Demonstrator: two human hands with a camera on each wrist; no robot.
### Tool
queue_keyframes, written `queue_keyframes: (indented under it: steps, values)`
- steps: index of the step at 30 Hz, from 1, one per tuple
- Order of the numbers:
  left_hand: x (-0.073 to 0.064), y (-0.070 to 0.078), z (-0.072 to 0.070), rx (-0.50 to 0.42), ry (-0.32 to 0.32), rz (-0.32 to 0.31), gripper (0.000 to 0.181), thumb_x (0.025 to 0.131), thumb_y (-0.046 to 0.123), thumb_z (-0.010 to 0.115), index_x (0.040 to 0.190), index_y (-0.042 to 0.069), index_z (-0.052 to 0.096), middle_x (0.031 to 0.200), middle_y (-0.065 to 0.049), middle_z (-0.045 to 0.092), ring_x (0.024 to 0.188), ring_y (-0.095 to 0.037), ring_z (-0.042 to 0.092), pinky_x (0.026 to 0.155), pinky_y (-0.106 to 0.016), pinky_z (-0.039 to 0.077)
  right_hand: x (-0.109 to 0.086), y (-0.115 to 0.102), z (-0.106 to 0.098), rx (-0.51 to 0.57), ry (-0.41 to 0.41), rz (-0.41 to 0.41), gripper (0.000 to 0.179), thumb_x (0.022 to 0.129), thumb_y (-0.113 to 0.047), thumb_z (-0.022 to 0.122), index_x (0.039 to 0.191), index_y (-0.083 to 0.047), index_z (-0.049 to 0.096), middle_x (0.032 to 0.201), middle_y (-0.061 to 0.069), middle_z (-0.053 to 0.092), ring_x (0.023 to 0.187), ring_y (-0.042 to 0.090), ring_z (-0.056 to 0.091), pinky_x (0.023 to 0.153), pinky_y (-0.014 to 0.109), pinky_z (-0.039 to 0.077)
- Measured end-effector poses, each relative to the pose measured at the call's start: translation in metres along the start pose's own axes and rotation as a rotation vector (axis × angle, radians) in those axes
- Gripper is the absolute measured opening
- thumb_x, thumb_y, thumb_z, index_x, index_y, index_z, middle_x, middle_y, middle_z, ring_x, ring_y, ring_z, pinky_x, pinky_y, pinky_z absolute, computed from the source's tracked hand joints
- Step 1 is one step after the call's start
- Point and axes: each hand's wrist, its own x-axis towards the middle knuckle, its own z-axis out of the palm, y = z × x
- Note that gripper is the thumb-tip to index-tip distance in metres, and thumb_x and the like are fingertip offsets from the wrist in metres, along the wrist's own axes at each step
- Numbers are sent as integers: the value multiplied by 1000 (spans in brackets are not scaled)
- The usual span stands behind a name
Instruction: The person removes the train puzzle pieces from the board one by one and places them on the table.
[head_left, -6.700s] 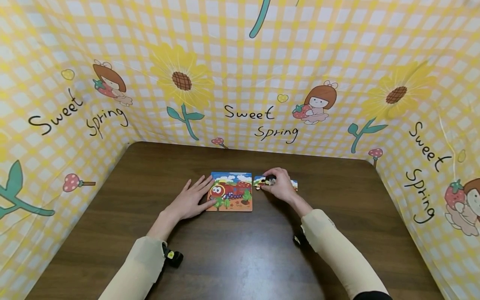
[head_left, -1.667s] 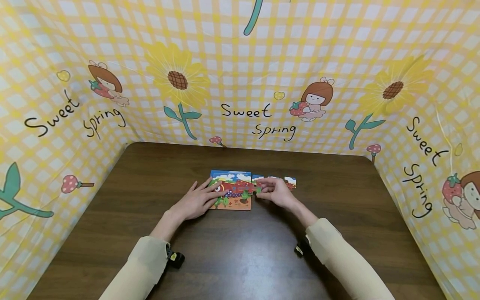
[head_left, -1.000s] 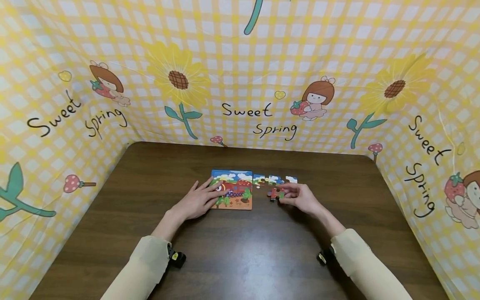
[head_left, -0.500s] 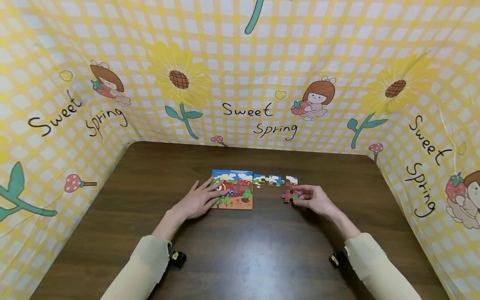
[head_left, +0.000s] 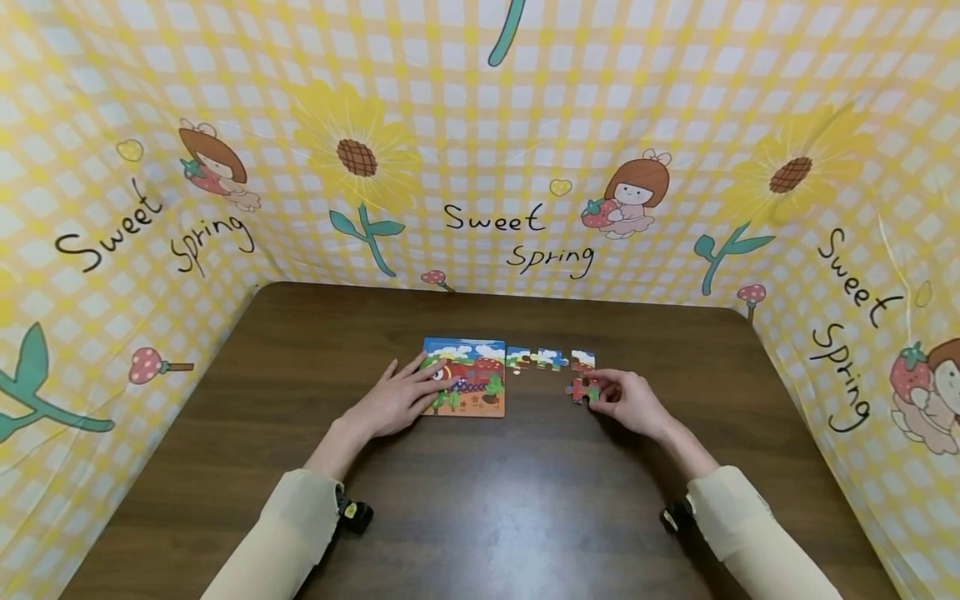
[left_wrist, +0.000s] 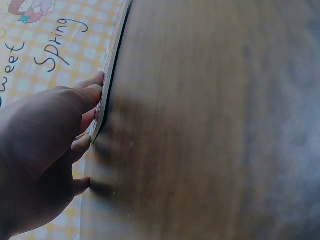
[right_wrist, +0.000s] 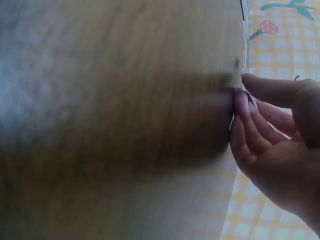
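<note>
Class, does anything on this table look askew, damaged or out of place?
Nothing stands out: the picture board lies flat under the left hand, and the puzzle pieces beside it, though gapped, look merely unassembled.

The table (head_left: 480, 475) has a dark wood-grain top with rounded far corners; a pale light reflection (head_left: 513, 529) lies toward the near side. A yellow-and-white checked cloth (head_left: 465, 125) stands along three sides — rear, left and right — bearing printed sunflowers (head_left: 356, 157), black "Sweet Spring" lettering (head_left: 494, 219) and cartoon figures (head_left: 637, 179) with strawberries (head_left: 597, 215).
</note>
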Motion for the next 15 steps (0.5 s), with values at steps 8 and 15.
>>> queue_keyframes:
  steps: [8,15]
  values:
    - [-1,-3,2,4,-1,1,48,118,29,51,166,33,51,182,-4,34,172,-41,18,131,-82,15,2,-2,1,-139,0,-58,47,95,-4,83,139,7,70,94,9,74,81,14,65,71,28,55]
    - [0,-1,0,4,-1,4,49,118,28,52,166,32,52,181,-5,35,172,-42,19,130,-82,15,8,43,14,-260,139,-220,45,97,-27,88,134,-6,77,121,16,66,113,35,57,95,50,51]
